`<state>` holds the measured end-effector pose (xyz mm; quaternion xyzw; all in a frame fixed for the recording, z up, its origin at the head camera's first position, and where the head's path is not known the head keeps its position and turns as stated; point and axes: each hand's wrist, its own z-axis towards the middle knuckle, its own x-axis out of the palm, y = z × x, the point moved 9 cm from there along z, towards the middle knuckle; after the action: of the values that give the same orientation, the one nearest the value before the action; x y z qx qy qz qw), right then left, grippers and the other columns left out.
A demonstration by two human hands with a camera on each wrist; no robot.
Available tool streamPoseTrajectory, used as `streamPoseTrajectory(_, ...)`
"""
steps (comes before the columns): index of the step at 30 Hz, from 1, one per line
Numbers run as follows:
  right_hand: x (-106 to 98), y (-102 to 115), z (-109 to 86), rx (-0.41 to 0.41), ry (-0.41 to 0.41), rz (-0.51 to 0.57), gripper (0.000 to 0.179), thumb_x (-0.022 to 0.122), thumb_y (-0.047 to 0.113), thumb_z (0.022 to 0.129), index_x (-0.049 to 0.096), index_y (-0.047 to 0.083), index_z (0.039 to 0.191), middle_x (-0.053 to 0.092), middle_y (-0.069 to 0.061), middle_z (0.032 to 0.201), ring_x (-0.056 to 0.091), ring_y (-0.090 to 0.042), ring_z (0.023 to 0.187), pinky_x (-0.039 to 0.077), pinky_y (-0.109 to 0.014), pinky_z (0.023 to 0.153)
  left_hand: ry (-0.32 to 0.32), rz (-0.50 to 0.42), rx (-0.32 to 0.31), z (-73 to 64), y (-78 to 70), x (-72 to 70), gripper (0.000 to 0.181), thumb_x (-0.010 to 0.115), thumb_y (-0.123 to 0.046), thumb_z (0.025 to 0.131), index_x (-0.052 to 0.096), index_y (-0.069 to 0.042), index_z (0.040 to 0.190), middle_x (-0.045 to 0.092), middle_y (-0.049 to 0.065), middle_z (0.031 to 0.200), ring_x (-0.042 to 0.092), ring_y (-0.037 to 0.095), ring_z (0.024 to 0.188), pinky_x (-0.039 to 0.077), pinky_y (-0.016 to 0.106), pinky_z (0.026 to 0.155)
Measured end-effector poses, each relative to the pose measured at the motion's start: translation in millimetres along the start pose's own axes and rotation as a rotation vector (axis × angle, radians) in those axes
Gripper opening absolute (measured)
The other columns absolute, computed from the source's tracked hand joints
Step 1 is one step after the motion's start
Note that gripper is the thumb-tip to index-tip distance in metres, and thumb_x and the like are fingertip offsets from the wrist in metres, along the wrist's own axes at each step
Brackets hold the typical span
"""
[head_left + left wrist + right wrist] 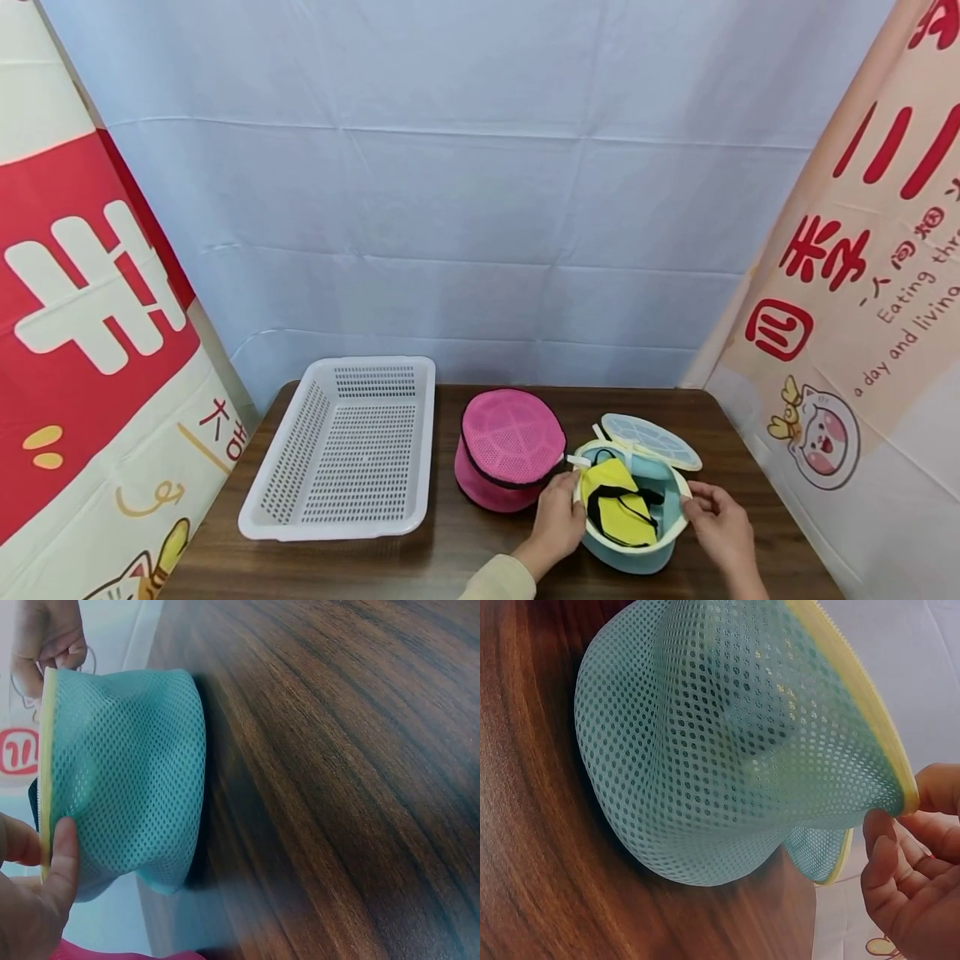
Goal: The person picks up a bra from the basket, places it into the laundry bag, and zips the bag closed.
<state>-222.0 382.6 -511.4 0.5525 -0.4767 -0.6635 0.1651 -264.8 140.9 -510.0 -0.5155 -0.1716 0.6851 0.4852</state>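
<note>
A light blue mesh laundry bag (632,558) with yellow zipper trim stands on the table's right side. Its round lid (651,440) is flipped back, away from the person. Inside lies a folded yellow garment (609,475) with black edging and thin cords. My left hand (558,515) pinches the rim on the left, its thumb against the outer mesh in the left wrist view. On the opposite side, my right hand (718,523) pinches the rim, pulling the yellow edge (889,739) outward to a point in the right wrist view. The mesh partly veils the contents there.
Just left of the blue bag stands a closed pink mesh laundry bag (513,437) with black trim, close to my left hand. A white plastic basket (258,500) sits farther left on the dark wooden table (360,571). Printed cloth curtains (847,358) hang around the table.
</note>
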Motion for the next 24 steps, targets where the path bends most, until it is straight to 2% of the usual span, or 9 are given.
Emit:
streamPoseTrajectory(4,0.0,4.2,-1.6,-0.017,0.004,-0.035,0.041,0.056,0.024,0.09,0.054,-0.004,0.12,0.064,-0.008,0.089,0.058,-0.015,0.071,0.045,-0.029,0.057,0.001,-0.009,0.002,0.1,-1.2,-0.4,0.043,0.061,0.009,0.074,0.058,0.009,0.118,0.058,0.014,0.112,0.055,0.021,0.105,0.043,0.027,0.088)
streamPoseTrajectory(9,-2.6,5.9,-1.1,-0.044,-0.034,-0.085,0.039,0.056,0.023,0.09,0.056,-0.004,0.118,0.064,-0.007,0.087,0.056,-0.012,0.068,0.043,-0.029,0.059,0.002,-0.026,-0.015,-0.1,-0.3,0.4,0.043,0.06,0.009,0.076,0.058,0.008,0.119,0.058,0.014,0.113,0.055,0.021,0.106,0.043,0.027,0.089)
streamPoseTrajectory(13,-4.9,16.3,-2.6,-0.163,-0.087,-0.218,0.034,0.056,0.016,0.088,0.057,-0.006,0.114,0.061,-0.012,0.085,0.054,-0.02,0.072,0.039,-0.036,0.064,0.02,-0.013,-0.015,2.1,-0.1,3.2,0.043,0.059,0.008,0.079,0.056,0.007,0.122,0.057,0.014,0.116,0.054,0.02,0.109,0.043,0.027,0.089)
streamPoseTrajectory(16,-3.2,27.4,-5.8,-0.259,-0.099,-0.305,0.034,0.057,0.011,0.086,0.056,-0.009,0.113,0.056,-0.024,0.094,0.052,-0.034,0.084,0.039,-0.048,0.071,0.026,0.011,0.001,4.5,-1.2,4.4,0.044,0.058,0.008,0.08,0.055,0.006,0.123,0.056,0.014,0.118,0.052,0.02,0.111,0.042,0.027,0.091)
streamPoseTrajectory(20,0.7,38.7,-9.2,-0.332,-0.085,-0.349,0.037,0.059,0.01,0.085,0.055,-0.011,0.115,0.049,-0.035,0.109,0.049,-0.046,0.096,0.038,-0.058,0.076,0.019,0.039,0.037,5.9,-4.2,3.8,0.043,0.058,0.009,0.079,0.056,0.007,0.122,0.056,0.015,0.118,0.053,0.021,0.111,0.041,0.027,0.091)
streamPoseTrajectory(24,5.2,51.4,-12.5,-0.417,-0.062,-0.405,0.037,0.061,0.011,0.084,0.056,-0.01,0.114,0.05,-0.036,0.108,0.05,-0.049,0.095,0.039,-0.061,0.073,0.032,0.046,0.038,6.6,-5.2,3.8,0.044,0.058,0.009,0.079,0.056,0.006,0.123,0.055,0.015,0.12,0.052,0.021,0.112,0.041,0.028,0.092)
